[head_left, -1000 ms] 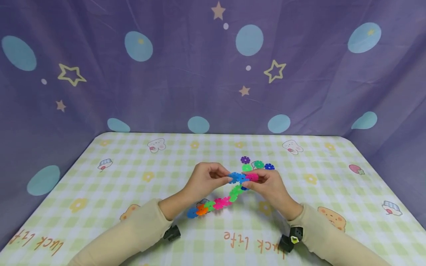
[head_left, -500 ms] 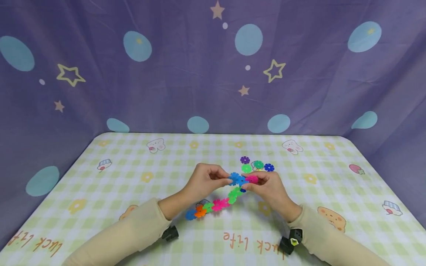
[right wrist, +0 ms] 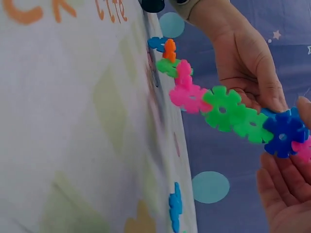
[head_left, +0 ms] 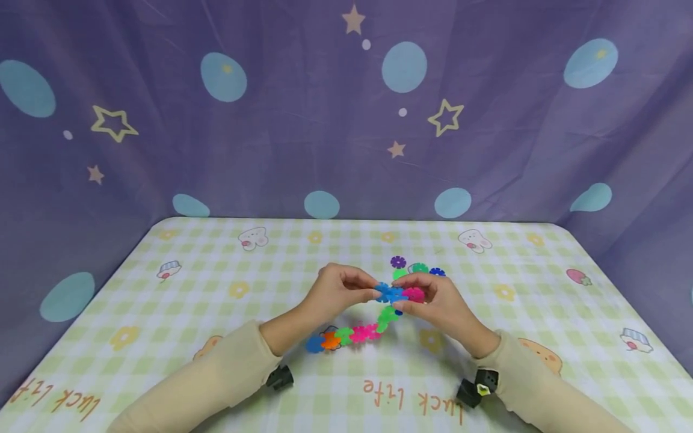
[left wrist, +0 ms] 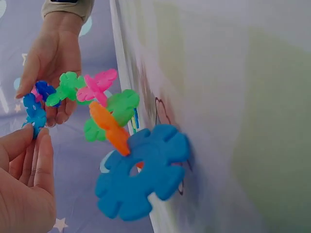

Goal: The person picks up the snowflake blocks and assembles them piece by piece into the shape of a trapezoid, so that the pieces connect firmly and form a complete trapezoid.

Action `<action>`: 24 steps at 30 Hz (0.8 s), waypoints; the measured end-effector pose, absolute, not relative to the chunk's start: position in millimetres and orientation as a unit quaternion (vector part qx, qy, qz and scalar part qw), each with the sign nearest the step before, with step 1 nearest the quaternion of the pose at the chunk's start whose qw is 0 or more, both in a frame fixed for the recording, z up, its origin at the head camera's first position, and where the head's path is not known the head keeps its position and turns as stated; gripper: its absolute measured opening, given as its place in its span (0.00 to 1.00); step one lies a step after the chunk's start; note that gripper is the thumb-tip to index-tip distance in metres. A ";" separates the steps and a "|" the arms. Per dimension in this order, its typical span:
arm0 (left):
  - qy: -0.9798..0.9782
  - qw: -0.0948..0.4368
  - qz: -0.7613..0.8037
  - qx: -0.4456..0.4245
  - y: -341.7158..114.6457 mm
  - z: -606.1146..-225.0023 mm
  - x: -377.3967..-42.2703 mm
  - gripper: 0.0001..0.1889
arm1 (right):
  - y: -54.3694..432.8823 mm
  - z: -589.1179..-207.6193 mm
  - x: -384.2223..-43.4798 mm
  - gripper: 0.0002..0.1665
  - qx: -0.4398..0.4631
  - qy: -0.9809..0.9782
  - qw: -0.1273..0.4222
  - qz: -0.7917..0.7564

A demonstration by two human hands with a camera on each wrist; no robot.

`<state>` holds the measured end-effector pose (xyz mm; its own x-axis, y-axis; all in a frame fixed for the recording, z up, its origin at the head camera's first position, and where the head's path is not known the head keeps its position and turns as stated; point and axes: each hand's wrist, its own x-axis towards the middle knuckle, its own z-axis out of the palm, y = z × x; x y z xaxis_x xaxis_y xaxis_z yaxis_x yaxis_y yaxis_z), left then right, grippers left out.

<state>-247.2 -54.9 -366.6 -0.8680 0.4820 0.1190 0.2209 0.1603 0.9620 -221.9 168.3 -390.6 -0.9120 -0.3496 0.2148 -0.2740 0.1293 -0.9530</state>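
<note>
Left hand (head_left: 341, 293) pinches a light blue snowflake disc (head_left: 382, 293) between thumb and fingers. Against it sits a second light blue disc (head_left: 397, 294), which the right hand (head_left: 440, 300) grips together with a pink disc (head_left: 414, 294). From there a chain of interlocked discs slants down to the left: dark blue (right wrist: 284, 136), green (head_left: 387, 316), pink (head_left: 360, 334), green, orange (head_left: 331, 340) and a blue end disc (left wrist: 141, 172). In the left wrist view the blue end disc is nearest the camera. The right fingers partly hide the join between the two light blue discs.
Behind the hands lie loose discs: purple (head_left: 397, 262), light green (head_left: 399, 274), teal green (head_left: 420, 268) and dark blue (head_left: 437, 272). A checked cloth (head_left: 216, 288) covers the table, and a purple curtain (head_left: 303, 132) hangs at its back edge. Black cameras sit on both wrists.
Both hands keep their hold. The left fingertips have shifted slightly right, nearer the right hand. The hanging chain swung a little left, then back right.
</note>
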 end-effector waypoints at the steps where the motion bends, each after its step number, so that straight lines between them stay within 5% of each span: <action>1: 0.756 0.110 0.603 0.231 -54.8 -366.3 -246.6 0.06 | 168.6 -390.1 -221.6 0.15 -0.214 0.751 0.032 -0.624; 16: 0.751 0.143 0.599 0.238 -54.5 -366.7 -245.7 0.08 | 165.8 -391.6 -220.9 0.15 -0.237 0.775 0.046 -0.584; 24: 0.769 0.177 0.540 0.294 -65.7 -373.9 -283.4 0.09 | 172.3 -395.3 -226.9 0.13 -0.272 0.770 0.016 -0.576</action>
<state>-283.4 -65.7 -373.9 -0.7650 0.6425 0.0457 0.2610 0.2444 0.9339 -226.9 172.3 -395.3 -0.8513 -0.4375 0.2896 -0.4014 0.1877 -0.8965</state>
